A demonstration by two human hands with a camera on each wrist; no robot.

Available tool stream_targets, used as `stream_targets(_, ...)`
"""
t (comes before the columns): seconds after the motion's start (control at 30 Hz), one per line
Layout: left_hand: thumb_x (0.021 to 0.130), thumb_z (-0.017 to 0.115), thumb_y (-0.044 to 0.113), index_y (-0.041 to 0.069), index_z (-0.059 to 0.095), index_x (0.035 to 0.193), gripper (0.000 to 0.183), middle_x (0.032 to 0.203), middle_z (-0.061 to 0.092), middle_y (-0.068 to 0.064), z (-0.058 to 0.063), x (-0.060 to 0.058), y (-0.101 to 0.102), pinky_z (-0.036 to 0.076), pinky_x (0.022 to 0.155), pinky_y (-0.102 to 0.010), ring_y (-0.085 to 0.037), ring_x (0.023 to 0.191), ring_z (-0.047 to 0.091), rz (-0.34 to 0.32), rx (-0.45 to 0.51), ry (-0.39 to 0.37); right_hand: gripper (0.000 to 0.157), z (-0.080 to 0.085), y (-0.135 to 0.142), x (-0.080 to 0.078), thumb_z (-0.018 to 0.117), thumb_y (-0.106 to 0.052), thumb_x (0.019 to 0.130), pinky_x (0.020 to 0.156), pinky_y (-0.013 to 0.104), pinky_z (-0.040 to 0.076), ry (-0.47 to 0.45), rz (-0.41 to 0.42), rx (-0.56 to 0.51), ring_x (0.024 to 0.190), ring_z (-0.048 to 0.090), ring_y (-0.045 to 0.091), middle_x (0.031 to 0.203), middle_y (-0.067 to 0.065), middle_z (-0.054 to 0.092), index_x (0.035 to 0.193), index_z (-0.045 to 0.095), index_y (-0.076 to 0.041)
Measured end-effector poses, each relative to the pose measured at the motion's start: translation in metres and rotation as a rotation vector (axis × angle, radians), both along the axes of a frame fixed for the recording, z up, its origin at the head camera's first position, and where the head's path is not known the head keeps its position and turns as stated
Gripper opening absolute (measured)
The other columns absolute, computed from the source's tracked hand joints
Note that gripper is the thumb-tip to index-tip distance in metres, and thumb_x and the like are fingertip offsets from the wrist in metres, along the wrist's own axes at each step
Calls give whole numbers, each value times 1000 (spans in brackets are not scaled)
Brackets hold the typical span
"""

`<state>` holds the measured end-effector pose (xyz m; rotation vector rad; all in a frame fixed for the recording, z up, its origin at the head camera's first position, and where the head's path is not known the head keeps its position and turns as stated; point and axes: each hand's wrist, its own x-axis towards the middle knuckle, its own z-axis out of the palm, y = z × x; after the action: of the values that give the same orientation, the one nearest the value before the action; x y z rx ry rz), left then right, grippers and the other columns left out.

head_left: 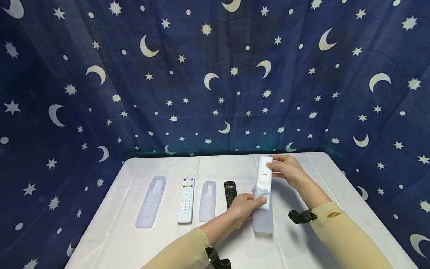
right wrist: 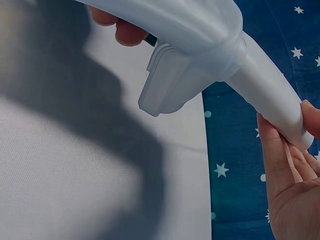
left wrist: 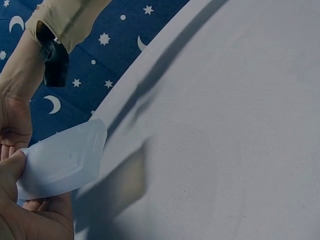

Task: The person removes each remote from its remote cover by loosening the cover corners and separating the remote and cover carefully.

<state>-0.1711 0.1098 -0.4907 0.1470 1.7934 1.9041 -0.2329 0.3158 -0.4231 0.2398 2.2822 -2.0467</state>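
Note:
A white remote control (head_left: 265,173), back side up, stands partly inside a translucent silicone cover (head_left: 263,222). My right hand (head_left: 288,170) pinches the remote's far end between thumb and fingers. Lower down, my left hand (head_left: 245,208) grips the cover around its mouth, thumb on top. In the left wrist view the cover's closed end (left wrist: 70,160) sticks out past my left thumb. The right wrist view shows the bare remote (right wrist: 270,87) leaving the cover (right wrist: 200,25), with a translucent flap (right wrist: 167,82) hanging below the mouth.
On the white-clothed table (head_left: 111,243) lie a long translucent cover (head_left: 151,201), a white remote with buttons up (head_left: 186,201), a shorter translucent cover (head_left: 208,201) and a black remote (head_left: 230,192) close to my left hand. A starry blue curtain (head_left: 188,123) hangs behind.

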Motion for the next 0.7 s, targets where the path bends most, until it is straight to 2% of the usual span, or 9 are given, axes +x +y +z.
stream_targets(0.5,94,75,18,-4,68,102,24,95,72,-7,0,1,1,60,84,-41,-21,90,71,17,6,-1,62,-1,3,0,69,-5,96,79,32,61,0,-1,9,85,69,12,107,8,66,147,38,15)
stream_targets(0.7,94,76,18,-3,64,110,29,97,72,-8,2,2,1,60,84,-41,-22,91,72,25,-1,-8,63,0,3,0,69,-5,96,78,32,61,0,0,19,85,69,12,109,9,66,147,39,14)
